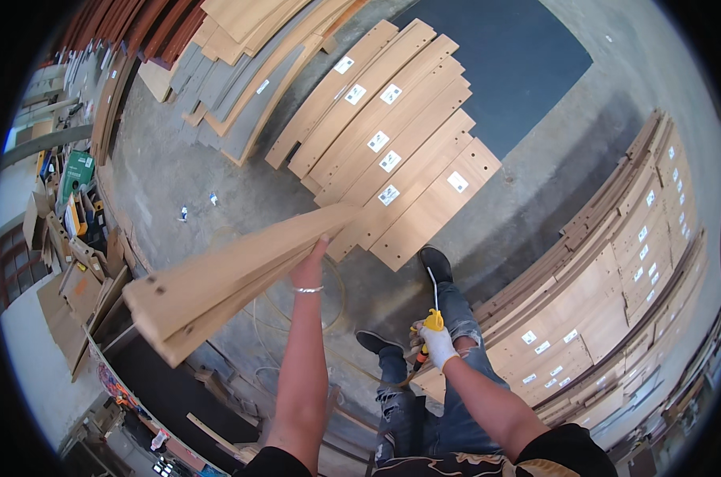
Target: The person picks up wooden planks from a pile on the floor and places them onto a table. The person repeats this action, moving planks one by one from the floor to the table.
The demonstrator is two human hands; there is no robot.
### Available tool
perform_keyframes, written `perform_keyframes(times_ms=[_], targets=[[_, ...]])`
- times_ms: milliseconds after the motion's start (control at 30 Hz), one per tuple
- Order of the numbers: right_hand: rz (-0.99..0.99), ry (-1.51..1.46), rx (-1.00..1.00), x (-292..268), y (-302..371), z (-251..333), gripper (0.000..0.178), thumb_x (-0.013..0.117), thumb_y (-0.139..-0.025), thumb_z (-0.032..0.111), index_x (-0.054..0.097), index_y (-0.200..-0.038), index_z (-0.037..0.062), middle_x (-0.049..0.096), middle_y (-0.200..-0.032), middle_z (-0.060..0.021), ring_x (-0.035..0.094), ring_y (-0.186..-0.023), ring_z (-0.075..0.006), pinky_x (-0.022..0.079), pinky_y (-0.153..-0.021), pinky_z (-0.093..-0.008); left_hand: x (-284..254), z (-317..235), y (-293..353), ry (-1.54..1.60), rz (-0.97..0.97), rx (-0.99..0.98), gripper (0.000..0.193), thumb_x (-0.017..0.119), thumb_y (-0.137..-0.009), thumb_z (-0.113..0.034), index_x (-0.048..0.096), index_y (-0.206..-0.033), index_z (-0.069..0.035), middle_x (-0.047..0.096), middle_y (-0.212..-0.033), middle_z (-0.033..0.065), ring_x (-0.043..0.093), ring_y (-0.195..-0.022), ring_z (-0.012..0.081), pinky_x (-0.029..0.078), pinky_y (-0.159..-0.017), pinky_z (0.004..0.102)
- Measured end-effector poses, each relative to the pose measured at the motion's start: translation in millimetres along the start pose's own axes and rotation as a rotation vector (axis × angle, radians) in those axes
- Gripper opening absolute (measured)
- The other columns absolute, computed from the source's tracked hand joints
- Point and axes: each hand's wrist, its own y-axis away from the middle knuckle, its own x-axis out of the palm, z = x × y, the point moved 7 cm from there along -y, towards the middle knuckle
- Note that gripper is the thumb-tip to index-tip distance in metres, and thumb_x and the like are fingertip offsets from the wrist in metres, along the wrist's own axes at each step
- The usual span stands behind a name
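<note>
My left hand [309,269], bare with a bracelet at the wrist, is closed on the edge of a pair of light wooden boards [233,274]. The boards are held aslant, with dark holes at their near-left end. Their far end overlaps a row of light wooden boards [388,155] lying side by side, most with white labels. In a white glove, my right hand [438,346] grips a yellow air blow gun [433,320] with a long thin metal nozzle. The nozzle points away from me, in front of my leg. A hose runs from the gun.
Tall stacks of labelled boards [606,302] stand at the right. More wooden and grey panels [249,79] lie at the far left. A dark sheet [511,71] covers the floor beyond the row. A hose [340,298] loops by my feet. A cluttered bench [170,389] is at the near left.
</note>
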Motion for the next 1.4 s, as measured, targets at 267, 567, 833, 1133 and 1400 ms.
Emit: perform_keyframes(times_ms=[267, 567, 833, 1133, 1400], targets=[[-0.081, 0.295, 0.024, 37, -47, 37, 0.016, 0.064, -0.092, 0.018, 0.068, -0.098, 0.0032, 0.066, -0.072, -0.0082, 0.067, -0.055, -0.0215, 0.056, -0.049, -0.0347, -13, -29, -15, 0.013, 0.113, 0.021, 0.07, 0.079, -0.071, 0.0, 0.054, -0.136, -0.001, 0.061, -0.13, 0.0093, 0.06, -0.111, 0.021, 0.049, -0.098, 0.0349], [0.119, 1.618, -0.149, 164, -24, 49, 0.037, 0.057, -0.084, 0.024, 0.073, -0.109, 0.0008, 0.073, -0.098, -0.0247, 0.074, -0.08, -0.0363, 0.058, -0.076, -0.0429, -142, -13, 21, 0.129, 0.193, -0.035, 0.067, 0.078, -0.068, 0.005, 0.057, -0.132, -0.002, 0.062, -0.126, 0.0067, 0.059, -0.11, 0.0184, 0.05, -0.096, 0.0336], [0.159, 1.723, -0.13, 216, 9, -23, 0.031, 0.056, -0.084, 0.021, 0.073, -0.099, 0.0005, 0.072, -0.076, -0.0195, 0.072, -0.063, -0.0314, 0.058, -0.065, -0.0413, -293, 61, 114, -0.035, 0.087, -0.188, 0.077, 0.085, -0.069, -0.007, 0.051, -0.139, -0.006, 0.063, -0.121, 0.006, 0.059, -0.114, 0.0192, 0.048, -0.099, 0.0354], [0.386, 2.174, -0.148, 215, 26, -147, 0.016, 0.063, -0.089, 0.014, 0.067, -0.087, -0.0009, 0.064, -0.064, -0.0099, 0.065, -0.051, -0.0222, 0.051, -0.045, -0.0342, -398, 131, 303, 0.136, -0.256, -0.191, 0.079, 0.086, -0.063, -0.011, 0.049, -0.132, -0.007, 0.058, -0.12, 0.0095, 0.057, -0.116, 0.0229, 0.046, -0.103, 0.0362], [0.891, 2.265, -0.155, 221, 72, -232, 0.006, 0.062, -0.088, 0.006, 0.067, -0.089, 0.0029, 0.063, -0.073, -0.0031, 0.061, -0.054, -0.0143, 0.048, -0.046, -0.0301, -444, 150, 511, -0.093, -0.512, -0.604, 0.072, 0.084, -0.061, -0.024, 0.053, -0.124, -0.007, 0.059, -0.121, 0.0126, 0.057, -0.118, 0.0348, 0.049, -0.098, 0.0439]])
